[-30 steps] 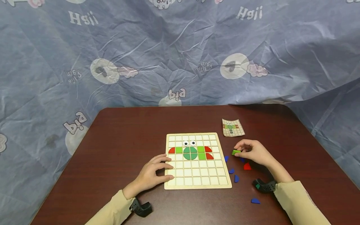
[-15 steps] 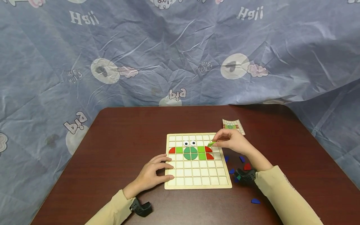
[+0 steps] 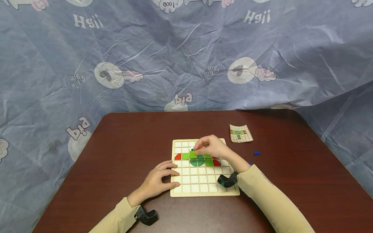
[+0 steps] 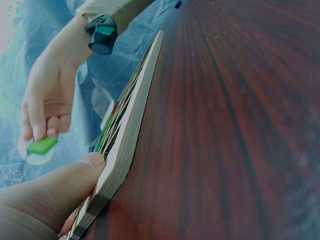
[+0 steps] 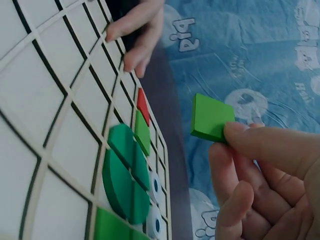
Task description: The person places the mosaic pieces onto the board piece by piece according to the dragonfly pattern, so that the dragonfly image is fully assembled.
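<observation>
A grid board (image 3: 204, 187) lies on the table with red, light green and dark green pieces and two eye pieces in it. My right hand (image 3: 214, 149) pinches a light green square tile (image 5: 212, 117) between thumb and fingers. In the head view the tile appears over the left part of the dark green circle (image 3: 197, 161); the right wrist view shows it raised off the board. My left hand (image 3: 158, 178) rests its fingertips on the board's left edge, and its thumb (image 4: 75, 185) touches the rim in the left wrist view.
A small pattern card (image 3: 240, 133) lies behind the board on the right. Blue pieces (image 3: 256, 153) lie on the table to the right, partly hidden by my right sleeve (image 3: 268, 194). A blue cloth (image 3: 175, 64) hangs beyond the table's far edge.
My right hand has carried the green tile from the table right of the board, leftward over the board's right side, to above the dark green circle. The left hand has stayed put.
</observation>
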